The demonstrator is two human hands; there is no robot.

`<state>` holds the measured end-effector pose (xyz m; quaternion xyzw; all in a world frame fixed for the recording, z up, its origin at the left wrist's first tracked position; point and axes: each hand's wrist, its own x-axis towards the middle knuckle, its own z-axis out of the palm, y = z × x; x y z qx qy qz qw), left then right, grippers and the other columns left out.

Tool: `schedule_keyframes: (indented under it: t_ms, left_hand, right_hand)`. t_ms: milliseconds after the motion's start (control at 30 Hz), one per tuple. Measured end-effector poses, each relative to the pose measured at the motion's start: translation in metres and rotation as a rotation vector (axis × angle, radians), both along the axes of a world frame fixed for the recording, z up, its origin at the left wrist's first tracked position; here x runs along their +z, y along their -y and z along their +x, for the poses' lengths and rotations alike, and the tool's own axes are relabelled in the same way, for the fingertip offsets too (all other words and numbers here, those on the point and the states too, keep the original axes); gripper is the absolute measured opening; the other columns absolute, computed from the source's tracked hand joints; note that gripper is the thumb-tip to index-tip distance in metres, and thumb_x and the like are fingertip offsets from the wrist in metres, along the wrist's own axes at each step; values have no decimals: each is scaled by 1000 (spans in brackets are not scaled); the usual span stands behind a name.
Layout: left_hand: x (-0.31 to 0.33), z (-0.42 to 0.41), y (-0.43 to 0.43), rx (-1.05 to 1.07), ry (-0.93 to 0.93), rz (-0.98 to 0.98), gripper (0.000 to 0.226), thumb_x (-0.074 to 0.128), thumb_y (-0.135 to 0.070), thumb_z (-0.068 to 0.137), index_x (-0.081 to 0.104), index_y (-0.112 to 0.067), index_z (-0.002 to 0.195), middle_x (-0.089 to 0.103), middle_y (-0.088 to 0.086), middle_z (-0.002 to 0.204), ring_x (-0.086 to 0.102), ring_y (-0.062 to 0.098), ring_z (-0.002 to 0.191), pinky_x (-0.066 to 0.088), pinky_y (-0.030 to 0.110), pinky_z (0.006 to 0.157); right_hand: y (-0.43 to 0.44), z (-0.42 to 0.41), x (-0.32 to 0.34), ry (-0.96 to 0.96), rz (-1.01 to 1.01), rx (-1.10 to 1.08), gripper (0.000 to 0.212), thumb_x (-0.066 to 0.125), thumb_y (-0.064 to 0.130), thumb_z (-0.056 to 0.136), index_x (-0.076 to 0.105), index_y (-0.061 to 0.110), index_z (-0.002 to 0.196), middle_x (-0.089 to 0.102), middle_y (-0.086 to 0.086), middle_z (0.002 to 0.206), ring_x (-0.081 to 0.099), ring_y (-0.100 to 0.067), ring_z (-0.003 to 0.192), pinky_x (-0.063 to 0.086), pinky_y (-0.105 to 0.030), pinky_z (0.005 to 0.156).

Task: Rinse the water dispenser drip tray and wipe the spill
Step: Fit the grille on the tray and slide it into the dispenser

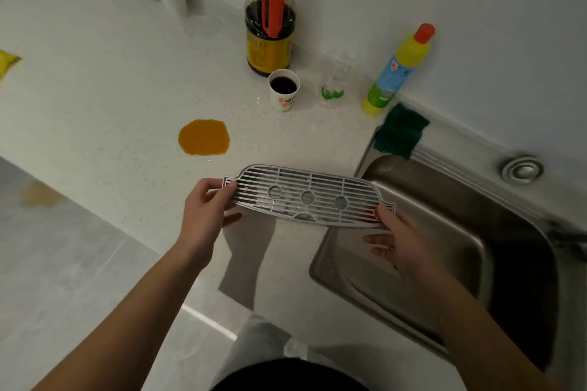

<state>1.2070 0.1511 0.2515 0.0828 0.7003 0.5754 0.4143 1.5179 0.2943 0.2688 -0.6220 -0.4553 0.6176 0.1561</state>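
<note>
drip tray (309,197) held level between both hands, straddling the sink (444,232) left rim, half over the table (95,105) | left hand (206,213) grip clamped on tray's left end | right hand (397,238) grip clamped on its right end, over the sink | orange spill (204,137) on table, beyond tray, left of sink

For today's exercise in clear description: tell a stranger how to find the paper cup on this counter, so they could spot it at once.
Start at the steel sink on the right and look left along the wall to the tall dark sauce bottle. The paper cup stands just in front of it, behind the orange spill. Unlike the clear glass to its right, it is white and holds dark liquid.
</note>
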Motion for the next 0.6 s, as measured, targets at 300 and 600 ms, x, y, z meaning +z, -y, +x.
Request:
schedule_keyframes:
  t_ms: [300, 600]
  left_hand:
    - [31, 6, 145, 307, -3, 10, 11, 68, -28, 97, 64, -21, 91, 69, -3, 84, 63, 17, 84, 59, 29, 67]
    - [59, -31, 305, 564, -16, 30, 10, 68, -28, 97, 64, -22, 89, 73, -7, 81, 69, 15, 85, 57, 33, 72]
  right_hand:
    - [81, -47, 6, -169, -40, 117, 29, 66, 45, 95, 70, 20, 108, 80, -6, 96, 72, -16, 67, 56, -34, 62]
    - [187, -139, 19, -155, 33, 411, 34, 64, 58, 91, 72, 29, 106, 79, 9, 96, 74, -18, 91, 57, -37, 70]
